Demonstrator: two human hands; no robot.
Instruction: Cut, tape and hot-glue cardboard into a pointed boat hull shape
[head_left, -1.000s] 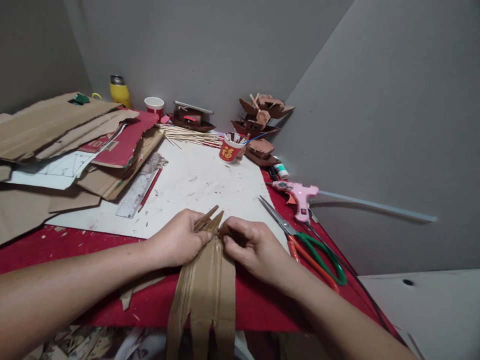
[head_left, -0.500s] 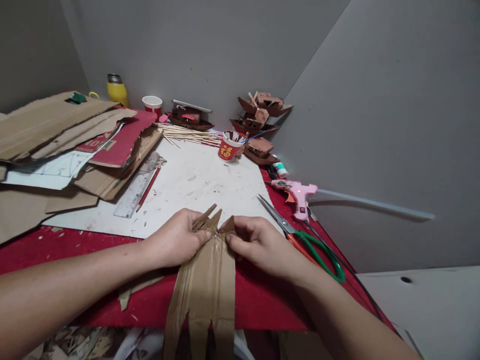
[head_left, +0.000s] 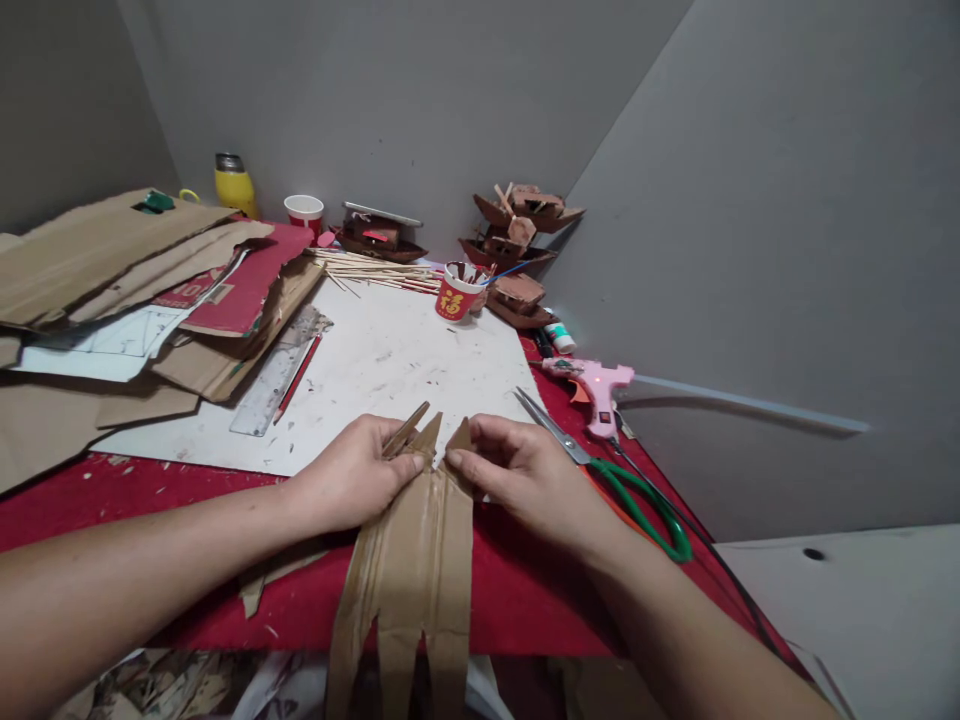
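Note:
A long brown piece of cardboard (head_left: 409,570) with pointed ends cut into strips hangs over the near edge of the red table. My left hand (head_left: 356,475) pinches its upper left part, where two pointed tips stick up past the fingers. My right hand (head_left: 525,480) is closed on the right-hand tip, thumb on top. A notch separates the tips between my two hands. Beside my right hand lie scissors (head_left: 574,448) with green and orange handles. A small cardboard scrap (head_left: 259,585) lies below my left forearm.
Cardboard sheets (head_left: 97,260) are piled at left, near a ruler (head_left: 274,385) and a red pencil (head_left: 298,380) on the white board (head_left: 375,350). A pink glue gun (head_left: 600,390) sits at right. Behind are wooden sticks (head_left: 375,268), a red cup (head_left: 457,295) and several brown model boats (head_left: 517,295).
My right hand has shifted slightly upward with the right tip, and the gap between the tips looks a little wider. The left hand has barely moved.

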